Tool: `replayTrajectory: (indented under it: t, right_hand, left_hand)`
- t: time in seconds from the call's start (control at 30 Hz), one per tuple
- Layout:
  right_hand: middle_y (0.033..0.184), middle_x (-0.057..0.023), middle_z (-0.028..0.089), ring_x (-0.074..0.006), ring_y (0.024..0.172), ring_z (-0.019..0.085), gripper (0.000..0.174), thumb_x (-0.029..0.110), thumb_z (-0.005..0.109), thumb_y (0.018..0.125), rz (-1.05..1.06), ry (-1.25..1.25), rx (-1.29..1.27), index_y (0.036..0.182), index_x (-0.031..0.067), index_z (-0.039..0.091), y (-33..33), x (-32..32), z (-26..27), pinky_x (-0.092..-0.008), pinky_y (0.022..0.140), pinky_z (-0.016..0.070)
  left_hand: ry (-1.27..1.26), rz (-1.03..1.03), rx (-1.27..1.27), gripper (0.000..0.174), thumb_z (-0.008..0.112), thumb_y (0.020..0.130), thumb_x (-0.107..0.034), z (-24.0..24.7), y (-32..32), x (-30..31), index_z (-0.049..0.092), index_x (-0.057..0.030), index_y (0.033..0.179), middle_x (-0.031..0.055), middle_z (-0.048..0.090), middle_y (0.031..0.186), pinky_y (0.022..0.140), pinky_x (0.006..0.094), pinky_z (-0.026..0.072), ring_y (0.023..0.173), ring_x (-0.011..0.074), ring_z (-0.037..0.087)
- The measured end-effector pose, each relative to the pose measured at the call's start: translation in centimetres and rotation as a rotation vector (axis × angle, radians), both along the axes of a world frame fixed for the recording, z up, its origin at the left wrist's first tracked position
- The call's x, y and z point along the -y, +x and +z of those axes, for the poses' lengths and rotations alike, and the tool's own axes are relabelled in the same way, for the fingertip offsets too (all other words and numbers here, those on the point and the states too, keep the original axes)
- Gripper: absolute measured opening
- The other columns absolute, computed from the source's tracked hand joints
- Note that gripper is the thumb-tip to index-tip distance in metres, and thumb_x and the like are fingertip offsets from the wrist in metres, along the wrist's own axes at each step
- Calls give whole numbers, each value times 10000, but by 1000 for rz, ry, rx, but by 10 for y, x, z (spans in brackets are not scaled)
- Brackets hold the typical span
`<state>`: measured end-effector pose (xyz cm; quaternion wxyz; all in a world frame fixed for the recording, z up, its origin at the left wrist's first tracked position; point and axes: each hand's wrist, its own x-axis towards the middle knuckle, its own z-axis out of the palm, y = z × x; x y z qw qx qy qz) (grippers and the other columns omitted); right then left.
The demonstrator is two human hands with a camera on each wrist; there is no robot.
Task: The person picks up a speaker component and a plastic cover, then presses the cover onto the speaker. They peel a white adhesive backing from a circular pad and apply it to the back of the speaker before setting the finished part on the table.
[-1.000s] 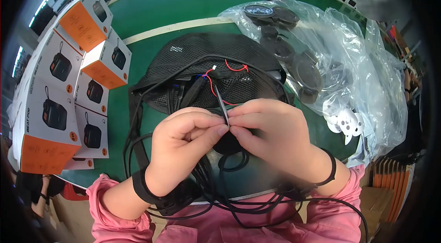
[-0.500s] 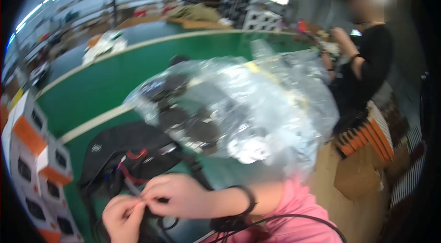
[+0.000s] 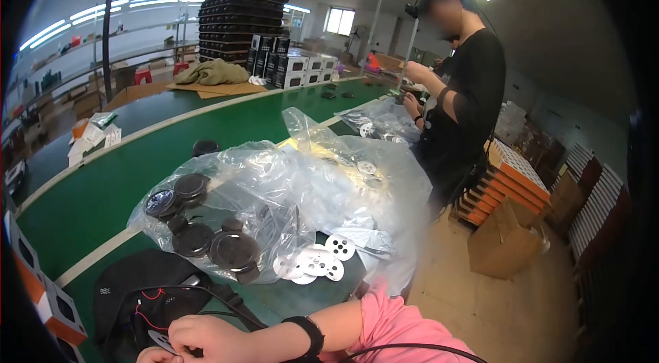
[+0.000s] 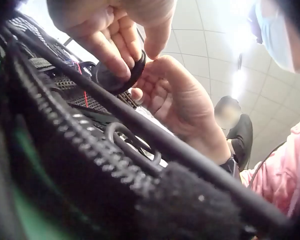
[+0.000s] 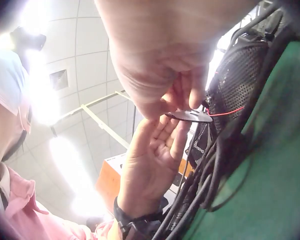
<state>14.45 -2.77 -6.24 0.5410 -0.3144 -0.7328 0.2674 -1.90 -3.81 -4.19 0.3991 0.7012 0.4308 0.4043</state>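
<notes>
orange-white boxes (image 3: 49, 309) at left edge; black mesh pouch (image 3: 130, 284) with red wire (image 5: 227, 112); left hand (image 4: 110, 25) and right hand (image 5: 160, 65) both pinching one thin black disc (image 5: 190, 116) just above pouch; clear plastic bag (image 3: 302, 184) of discs further right

Disc (image 4: 117, 80): small, round, thin, dark
Pose: held level, seen edge-on from the right wrist
Place: pinched between left hand (image 4: 110, 25) and right hand (image 4: 180, 100)
Wire (image 5: 225, 112): thin, red, meets disc's edge

No lettering is legible; the white mark on the black mesh pouch (image 3: 130, 274) blurs.
</notes>
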Motion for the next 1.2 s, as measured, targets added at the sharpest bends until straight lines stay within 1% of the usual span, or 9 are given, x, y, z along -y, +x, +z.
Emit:
replayTrajectory:
  t: [0.2, 0.33, 0.43, 0.57, 0.77, 0.83, 0.93, 0.97, 1.2]
  right_hand:
    - [677, -65, 427, -187, 579, 428, 171, 56, 572, 631, 26, -17, -38, 612, 31, 404, -2, -1, -5, -277, 469, 343]
    - [663, -33, 458, -101, 563, 444, 119, 52, 571, 664, 105, -266, -225, 639, 26, 458, -1, -2, -3, -236, 478, 355]
    - [681, -1, 535, -45, 621, 504, 51, 19, 536, 723, 371, -802, -378, 770, 18, 517, 12, -4, 12, -184, 526, 386]
    - [744, -15, 564, -66, 669, 527, 82, 50, 509, 777, 434, -794, -636, 831, 3, 548, 34, -8, 30, -204, 605, 430]
    - [704, -2, 534, -56, 630, 515, 74, 17, 544, 721, 141, -565, -434, 795, 26, 543, 80, 41, 59, -180, 537, 411]
    - [779, -7, 525, -60, 675, 521, 117, -22, 570, 698, -269, -182, -107, 801, 30, 551, 102, 53, 52, -184, 585, 422]
    - [686, -12, 494, -68, 608, 485, 63, -12, 527, 661, -968, -215, -290, 721, 7, 517, 138, 62, 29, -201, 555, 400]
    - [664, -28, 481, -86, 587, 480, 46, 11, 532, 647, -1115, -199, -13, 687, -2, 511, 151, 65, 33, -216, 533, 391]
    - [729, -103, 533, -251, 662, 528, 70, 67, 557, 696, -1040, -257, 553, 733, 8, 564, 167, 63, 13, -314, 596, 425]
  left_hand:
    - [-69, 8, 40, 38, 545, 794, 6, -9, -5, -2, 535, -1, 829, -6, 516, 749, 593, 166, 372, 652, 61, 458]
    - [-219, 54, 157, 111, 457, 808, 26, -11, -11, -2, 508, -2, 903, 48, 542, 830, 665, 212, 418, 718, 112, 517]
    - [-277, 32, 285, 129, 429, 808, -5, -2, -7, -2, 498, -2, 917, 51, 541, 833, 654, 224, 422, 721, 114, 514]
    - [-379, 12, 464, 166, 407, 814, -71, 16, 2, 2, 483, 4, 940, 72, 541, 837, 627, 245, 427, 705, 135, 514]
    - [-238, 58, 426, 147, 421, 799, -142, -1, 2, -4, 471, -8, 833, 70, 548, 711, 497, 199, 407, 551, 102, 493]
    - [-258, 99, 408, 145, 427, 799, -143, 1, 5, -4, 474, -10, 827, 72, 550, 715, 496, 200, 406, 550, 100, 495]
    - [-278, 79, 403, 154, 426, 802, -153, 1, 4, -3, 475, -12, 836, 76, 557, 726, 501, 202, 416, 555, 95, 501]
    - [-321, 59, 467, 121, 456, 784, -100, 2, 5, -4, 493, 7, 827, 93, 570, 729, 526, 221, 438, 577, 122, 530]
    - [-356, 30, 468, 107, 422, 796, -67, -6, 2, -6, 459, 12, 857, 122, 577, 750, 538, 250, 481, 576, 150, 561]
